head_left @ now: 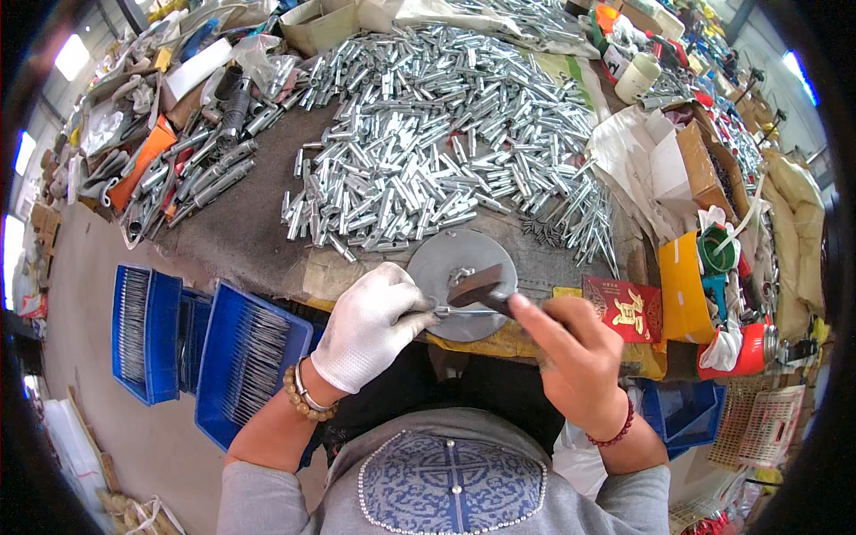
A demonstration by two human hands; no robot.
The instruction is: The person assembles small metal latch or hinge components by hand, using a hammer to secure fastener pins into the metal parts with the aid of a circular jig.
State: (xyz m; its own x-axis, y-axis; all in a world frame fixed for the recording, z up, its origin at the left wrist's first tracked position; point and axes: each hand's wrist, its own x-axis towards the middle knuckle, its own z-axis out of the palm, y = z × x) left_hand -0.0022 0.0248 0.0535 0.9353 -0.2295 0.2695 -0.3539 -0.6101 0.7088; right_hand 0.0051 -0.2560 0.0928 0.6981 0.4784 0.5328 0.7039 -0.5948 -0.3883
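My left hand point(373, 323), in a white glove, pinches one end of a thin metal rod point(465, 311). The rod lies across a round grey metal plate point(464, 245) at the table's near edge. Bare, my right hand point(578, 349) is closed round the dark handle of a hammer point(477, 285). Its brownish head is over the plate, just above the rod; whether it touches the rod I cannot tell. A few small shiny parts point(460, 275) sit on the plate beside the hammer head.
A wide heap of silver metal tubes point(419, 143) covers the table beyond the plate, with thin pins point(580, 218) at its right. Blue bins point(209, 392) of metal rods stand at the left. A red card point(620, 308) and a yellow box point(682, 285) lie right.
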